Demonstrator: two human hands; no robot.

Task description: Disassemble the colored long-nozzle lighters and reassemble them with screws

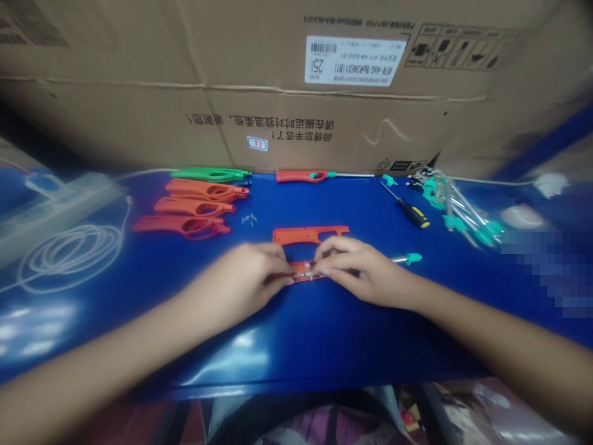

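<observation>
Both hands meet over an orange lighter shell half (303, 270) lying on the blue table, with small pale and metal parts in it. My left hand (264, 272) pinches at the shell's left end, its fingertips pressed together. From the right, my right hand (356, 269) has thumb and fingers closed at the small parts; what exactly it pinches is too small to make out. A metal lighter tube with a teal tip (410, 259) sticks out past the right hand. Just behind the hands lies a second orange shell half (301, 235), its hollow side showing.
Several orange and green lighter shells (194, 206) and small screws (250, 219) lie at left. An assembled lighter (301, 177) is at the back. A screwdriver (412, 212) and a pile of metal tubes (463, 207) lie right. A coiled white cable (69, 253) and cardboard wall (152, 117) border the table.
</observation>
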